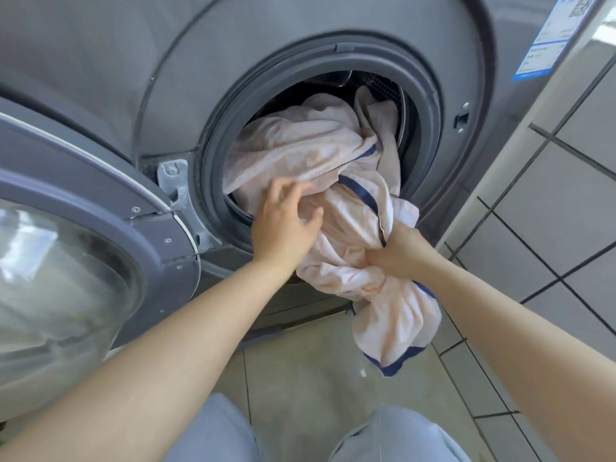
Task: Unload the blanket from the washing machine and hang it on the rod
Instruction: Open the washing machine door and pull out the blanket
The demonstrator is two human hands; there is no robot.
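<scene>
**Blanket half out of the drum, held at its lower bunch**

A pale pink blanket [300, 151] with navy edging is seen spilling from the drum opening [383, 85] of a grey washing machine [100, 61]. Most of it is still bunched inside the drum; a long fold hangs over the rubber door seal [213, 155] at 5 o'clock and ends above the floor [300, 378] without touching it.

The right hand [396, 251] is closed tightly around a gathered bunch of the hanging part. The left hand [286, 221] is laid on the cloth at the lower lip of the opening, fingers spread and loosely bent; it is motion-blurred, so whether any cloth is pinched cannot be told.

The machine's door [83, 228] is swung open at 9 o'clock, its glass bowl crowding the left forearm. The hinge bracket [173, 178] is seen just beside the seal. A blue-and-white label [550, 38] is stuck at 1 o'clock. A wall of light tiles with dark grout [566, 181] is seen at 3 o'clock. Pale floor tiles lie below, and light blue trouser knees [393, 435] are seen at 6 o'clock.
</scene>
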